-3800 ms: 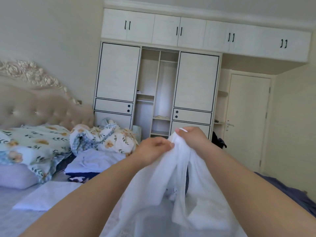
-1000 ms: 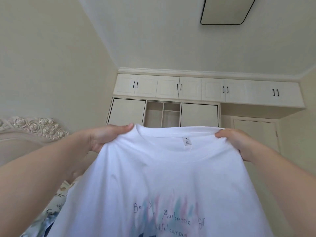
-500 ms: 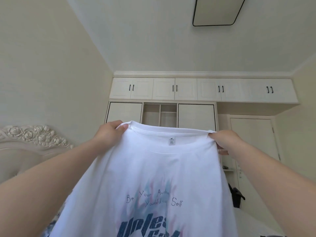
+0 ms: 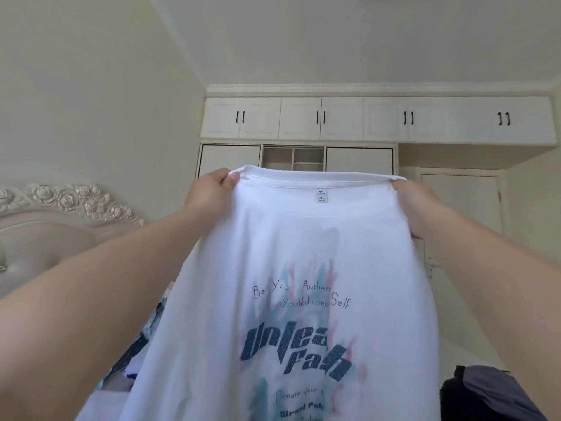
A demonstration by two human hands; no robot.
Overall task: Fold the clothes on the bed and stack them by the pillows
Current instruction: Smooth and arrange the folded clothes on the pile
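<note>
- Evidently, in the head view, both hands are holding a white shirt (image 4: 303,253) up across the middle of the frame, probably so it is hanging flat and the creases are dropping out before folding.
- Left hand (image 4: 209,192), just left of centre, is pinching one end of the collar edge, fingers curled over the hem, thumb tucked behind the cloth.
- Right hand (image 4: 416,205), at centre right, is gripping the other end of the collar, fingers wrapped into the fabric; the thumb is hidden.
- Spreading the hands apart is keeping the neckline taut, so the size tag (image 4: 322,196) is sitting midway and the print is facing the camera.
- Shirt body is draping down to the bottom edge, hiding most of the bed; sleeves and hem are out of sight.
- Headboard (image 4: 69,205) is showing at middle left, with a strip of jumbled clothes (image 4: 133,357) at lower left beside the shirt.
- Dark garment (image 4: 491,393) is lying at lower right.
- Wardrobe (image 4: 376,120) is filling the upper background.
- Folding seems not yet begun for this piece; pillows are not visible.
</note>
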